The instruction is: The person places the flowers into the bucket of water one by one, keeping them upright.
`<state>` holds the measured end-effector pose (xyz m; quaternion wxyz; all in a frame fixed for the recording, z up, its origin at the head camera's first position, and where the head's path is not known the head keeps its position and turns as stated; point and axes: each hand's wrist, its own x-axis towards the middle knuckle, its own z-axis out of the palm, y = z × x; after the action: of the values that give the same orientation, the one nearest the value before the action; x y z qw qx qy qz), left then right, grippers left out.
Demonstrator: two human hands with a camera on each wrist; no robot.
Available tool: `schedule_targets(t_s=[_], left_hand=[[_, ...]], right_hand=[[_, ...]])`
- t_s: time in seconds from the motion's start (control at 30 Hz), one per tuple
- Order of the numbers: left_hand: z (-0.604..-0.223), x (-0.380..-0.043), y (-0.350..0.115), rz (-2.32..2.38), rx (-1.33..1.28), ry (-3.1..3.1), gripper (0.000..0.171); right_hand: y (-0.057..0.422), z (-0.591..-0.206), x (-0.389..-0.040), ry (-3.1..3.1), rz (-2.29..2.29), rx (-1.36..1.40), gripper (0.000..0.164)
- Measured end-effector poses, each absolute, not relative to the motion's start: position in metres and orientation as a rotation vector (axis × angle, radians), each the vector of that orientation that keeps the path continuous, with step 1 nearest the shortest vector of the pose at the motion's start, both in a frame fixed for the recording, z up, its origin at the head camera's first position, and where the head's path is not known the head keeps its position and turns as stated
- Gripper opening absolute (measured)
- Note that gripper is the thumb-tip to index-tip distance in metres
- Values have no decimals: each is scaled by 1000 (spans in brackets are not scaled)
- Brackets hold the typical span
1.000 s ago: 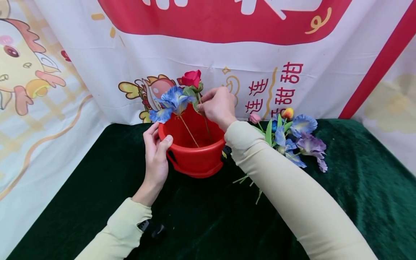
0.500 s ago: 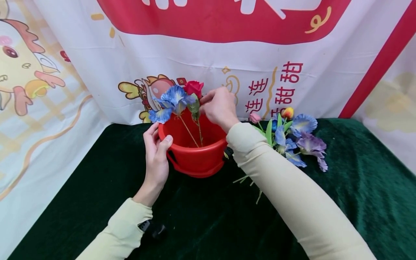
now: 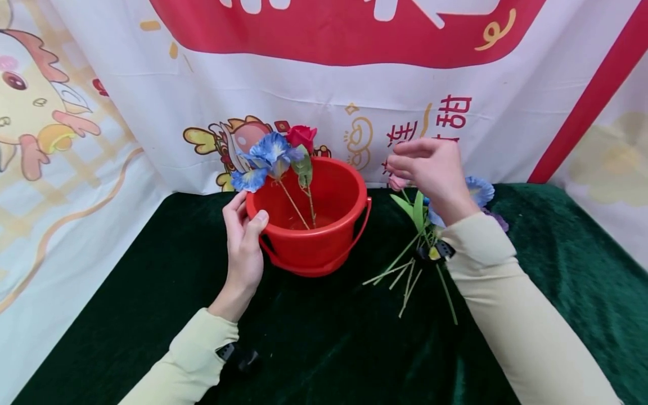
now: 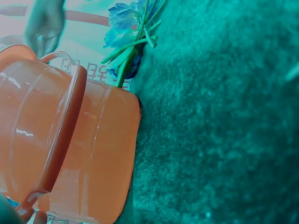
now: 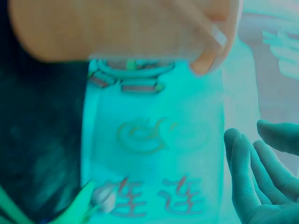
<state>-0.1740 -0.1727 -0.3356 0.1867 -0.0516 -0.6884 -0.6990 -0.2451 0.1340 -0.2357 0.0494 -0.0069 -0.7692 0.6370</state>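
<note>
A red bucket (image 3: 311, 244) stands on the green cloth in the head view. My left hand (image 3: 244, 244) grips its left rim, thumb over the edge and fingers along the outside wall. Inside the bucket lean a blue iris (image 3: 273, 153) and a red rose (image 3: 302, 136), heads above the rim at the back left. My right hand (image 3: 430, 174) is in the air right of the bucket, holding nothing; the right wrist view shows its fingers (image 5: 242, 172) loosely extended. It overlaps a bunch of cut flowers, hiding some heads; a pink tulip (image 3: 398, 182) peeks out.
Green velvet cloth (image 3: 324, 349) covers the table. Flower stems (image 3: 407, 281) spread toward the front, right of the bucket. The bucket's handle (image 3: 365, 222) hangs down at its side. A printed white curtain (image 3: 324, 84) rises behind the table.
The rose went lower into the bucket beside the iris, and my right hand let go of it. That hand then moved right, over the flower bunch. My left hand stayed on the rim.
</note>
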Motion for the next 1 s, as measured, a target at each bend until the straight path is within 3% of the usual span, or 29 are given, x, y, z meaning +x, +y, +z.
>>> schedule_targets(t_s=[0.4,0.63,1.0], left_hand=[[-335,-171,-179,-1976,-145,-1915,58],[-336,-173,-175,-1982,-160,-1906,58],[-336,-174,-175,-1989,-163,-1919,59]], right_hand=[[176,-307,-241,-2425,2026,-161,34],[195,-321,-244,-2517,1926,-279,45],[206,-331,-247,-2692,1722,-274,45]])
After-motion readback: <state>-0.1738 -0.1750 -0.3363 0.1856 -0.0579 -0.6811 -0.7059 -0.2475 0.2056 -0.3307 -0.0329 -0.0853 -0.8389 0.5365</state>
